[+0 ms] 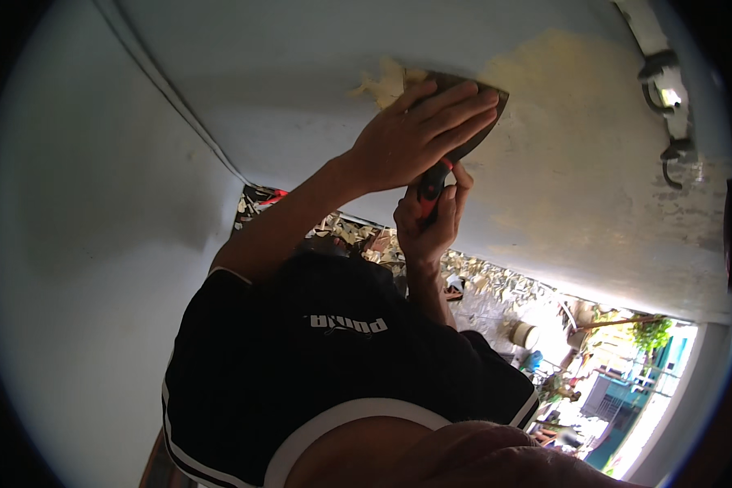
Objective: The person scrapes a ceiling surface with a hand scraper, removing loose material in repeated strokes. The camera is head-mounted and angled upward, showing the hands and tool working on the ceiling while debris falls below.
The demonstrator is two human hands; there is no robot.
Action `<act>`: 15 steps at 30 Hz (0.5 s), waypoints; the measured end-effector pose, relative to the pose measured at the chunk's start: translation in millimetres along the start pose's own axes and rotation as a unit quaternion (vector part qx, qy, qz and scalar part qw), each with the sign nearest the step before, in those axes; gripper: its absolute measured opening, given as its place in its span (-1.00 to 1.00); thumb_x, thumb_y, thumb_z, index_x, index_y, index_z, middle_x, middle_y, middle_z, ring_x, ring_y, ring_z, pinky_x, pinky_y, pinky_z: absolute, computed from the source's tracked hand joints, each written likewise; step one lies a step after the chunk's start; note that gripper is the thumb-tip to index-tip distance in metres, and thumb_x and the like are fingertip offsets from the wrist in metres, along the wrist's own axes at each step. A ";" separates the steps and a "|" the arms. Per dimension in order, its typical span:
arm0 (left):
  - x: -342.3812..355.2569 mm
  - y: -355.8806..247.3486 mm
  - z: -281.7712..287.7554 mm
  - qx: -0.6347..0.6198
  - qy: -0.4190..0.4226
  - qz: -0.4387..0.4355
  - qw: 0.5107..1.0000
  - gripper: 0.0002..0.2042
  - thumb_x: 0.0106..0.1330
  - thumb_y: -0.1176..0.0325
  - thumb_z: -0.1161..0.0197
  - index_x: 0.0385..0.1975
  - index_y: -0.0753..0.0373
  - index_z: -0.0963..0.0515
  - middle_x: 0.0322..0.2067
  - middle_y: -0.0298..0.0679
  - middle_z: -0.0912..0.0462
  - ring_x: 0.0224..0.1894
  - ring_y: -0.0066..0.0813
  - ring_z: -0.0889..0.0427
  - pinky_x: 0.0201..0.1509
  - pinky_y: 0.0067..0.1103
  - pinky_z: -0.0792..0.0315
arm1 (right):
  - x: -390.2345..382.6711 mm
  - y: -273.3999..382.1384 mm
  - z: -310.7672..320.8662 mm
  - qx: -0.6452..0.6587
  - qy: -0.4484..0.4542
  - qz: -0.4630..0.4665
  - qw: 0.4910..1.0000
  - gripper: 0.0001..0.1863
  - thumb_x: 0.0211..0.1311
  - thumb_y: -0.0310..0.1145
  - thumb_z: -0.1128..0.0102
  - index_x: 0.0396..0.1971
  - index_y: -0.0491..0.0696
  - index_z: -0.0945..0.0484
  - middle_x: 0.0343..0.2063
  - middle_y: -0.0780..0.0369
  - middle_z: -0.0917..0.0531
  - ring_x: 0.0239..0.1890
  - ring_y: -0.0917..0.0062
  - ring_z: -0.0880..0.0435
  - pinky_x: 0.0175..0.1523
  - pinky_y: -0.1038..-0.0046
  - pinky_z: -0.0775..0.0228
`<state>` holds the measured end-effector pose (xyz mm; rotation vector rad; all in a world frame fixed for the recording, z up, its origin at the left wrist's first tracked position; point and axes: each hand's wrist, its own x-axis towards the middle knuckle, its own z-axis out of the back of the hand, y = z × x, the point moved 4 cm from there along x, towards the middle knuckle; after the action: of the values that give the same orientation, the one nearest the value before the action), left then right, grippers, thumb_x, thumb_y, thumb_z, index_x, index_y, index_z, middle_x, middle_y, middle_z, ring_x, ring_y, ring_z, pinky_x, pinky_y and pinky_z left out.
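A wide putty knife (478,140) with a dark blade and a black and red handle is pressed against the pale wall. My right hand (435,224) is wrapped round its handle from below. Across the blade lies my left hand (407,138), its fingers stretched out flat and covering much of the metal. A ragged cream patch (380,85) of bared wall shows just left of the blade. Another, smoother yellowish patch (549,61) spreads to the blade's upper right.
Many pale flakes (496,276) litter the floor along the wall. A cable-like strip (171,89) runs down the corner at left. Dark metal hooks (659,81) jut out at the far right. A whitish bucket (525,334) stands near a bright opening with plants (651,333).
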<state>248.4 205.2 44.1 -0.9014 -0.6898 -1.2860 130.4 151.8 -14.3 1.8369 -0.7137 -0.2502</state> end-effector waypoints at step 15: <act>-5.1 -2.9 -7.8 0.020 0.027 -0.042 0.999 -0.43 0.30 0.20 -0.17 0.35 0.06 -0.35 0.41 -0.45 -0.24 0.43 -0.46 -0.22 0.45 -0.25 -0.10 | -5.2 -12.6 -3.0 0.111 -0.026 0.002 0.993 -0.53 0.54 -0.02 0.17 0.25 0.02 -0.16 -0.61 0.20 -0.45 -0.72 0.67 -0.29 -0.64 0.64 -0.09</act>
<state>244.2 200.8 36.4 -0.8093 -0.7141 -1.3619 132.2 160.0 -25.5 2.0457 -0.8070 -0.2243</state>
